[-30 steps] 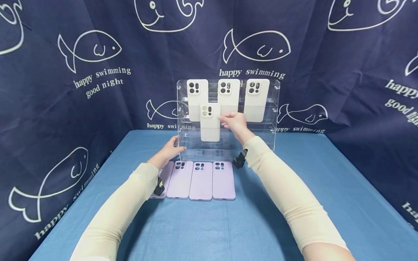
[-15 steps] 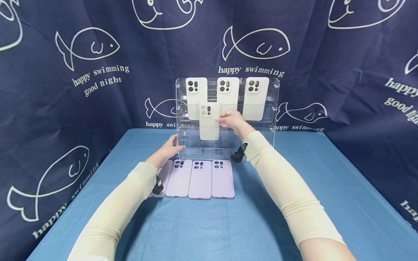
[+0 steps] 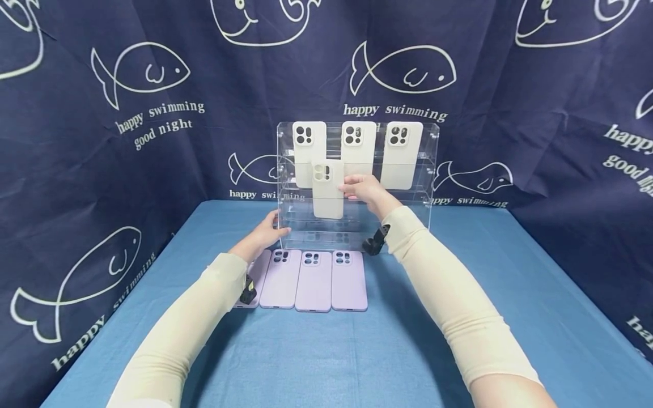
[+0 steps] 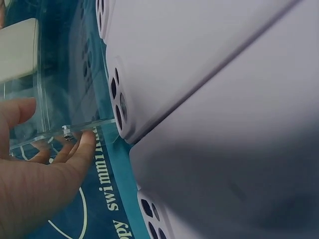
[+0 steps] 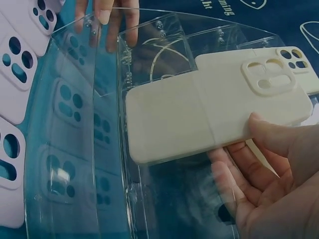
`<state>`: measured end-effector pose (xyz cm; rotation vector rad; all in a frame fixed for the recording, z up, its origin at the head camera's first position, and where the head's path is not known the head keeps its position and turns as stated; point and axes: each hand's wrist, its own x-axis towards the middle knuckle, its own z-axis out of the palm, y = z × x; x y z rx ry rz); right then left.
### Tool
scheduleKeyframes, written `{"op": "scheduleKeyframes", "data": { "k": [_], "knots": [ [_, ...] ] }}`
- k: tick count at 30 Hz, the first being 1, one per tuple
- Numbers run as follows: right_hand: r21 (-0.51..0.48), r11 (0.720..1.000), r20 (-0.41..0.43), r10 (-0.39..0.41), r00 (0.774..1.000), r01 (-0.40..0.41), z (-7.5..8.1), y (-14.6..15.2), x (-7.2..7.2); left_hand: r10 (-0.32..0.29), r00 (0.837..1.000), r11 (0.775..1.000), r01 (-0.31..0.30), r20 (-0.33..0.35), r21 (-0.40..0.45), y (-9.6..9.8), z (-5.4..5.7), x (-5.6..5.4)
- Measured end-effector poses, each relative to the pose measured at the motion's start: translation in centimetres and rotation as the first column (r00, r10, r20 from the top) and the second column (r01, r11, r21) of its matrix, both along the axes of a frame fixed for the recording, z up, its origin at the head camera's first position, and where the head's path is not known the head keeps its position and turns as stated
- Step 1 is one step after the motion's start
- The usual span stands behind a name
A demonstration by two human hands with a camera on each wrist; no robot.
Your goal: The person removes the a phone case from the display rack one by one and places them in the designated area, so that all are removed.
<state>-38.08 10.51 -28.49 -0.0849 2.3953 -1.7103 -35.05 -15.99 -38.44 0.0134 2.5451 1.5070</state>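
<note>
In the head view my right hand (image 3: 364,190) pinches the right edge of a white phone case (image 3: 328,195). This case stands upright in the second tier of a clear acrylic display rack (image 3: 403,212). In the right wrist view the thumb lies on the back of the white case (image 5: 164,119), with the fingers under its edge. My left hand (image 3: 262,232) grips the rack's left side, thumb in front and fingers behind the clear side panel (image 4: 79,128). Behind, along the top tier, stand a left white case (image 3: 309,153), a middle white case (image 3: 358,148) and a right white case (image 3: 401,158).
Several lilac phone cases (image 3: 313,283) lie in a row on the blue cloth (image 3: 326,351) before the rack; the leftmost is partly hidden by the left wrist. A dark fish-print curtain (image 3: 275,85) hangs behind.
Very little differs. The right fingertips now overlap the white case's right edge slightly more. The left hand and rack stay in place; the head view shifts a little.
</note>
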Motion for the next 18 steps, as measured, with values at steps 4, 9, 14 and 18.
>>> {"op": "scheduleKeyframes", "data": {
  "k": [4, 9, 14, 18],
  "knots": [
    [-0.03, 1.0, 0.001, -0.002, 1.0, 0.002, -0.06, 0.46, -0.05, -0.003, 1.0, 1.0, 0.003, 0.023, 0.004, -0.03, 0.12, -0.09],
    [-0.078, 0.997, -0.005, -0.025, 1.0, 0.024, -0.07, 0.66, 0.12, -0.006, 0.999, 1.0, 0.006, 0.04, 0.006, -0.08, 0.31, 0.09],
    [-0.125, 0.992, -0.02, -0.028, 0.999, 0.025, 0.11, 0.81, 0.24, -0.008, 0.999, 1.0, 0.008, 0.047, 0.0, -0.03, 0.33, 0.06],
    [-0.138, 0.99, -0.045, -0.029, 0.999, 0.023, 0.34, 0.86, 0.36, -0.011, 0.999, 1.0, 0.01, 0.05, 0.007, -0.06, 0.3, -0.07]
  ]
}}
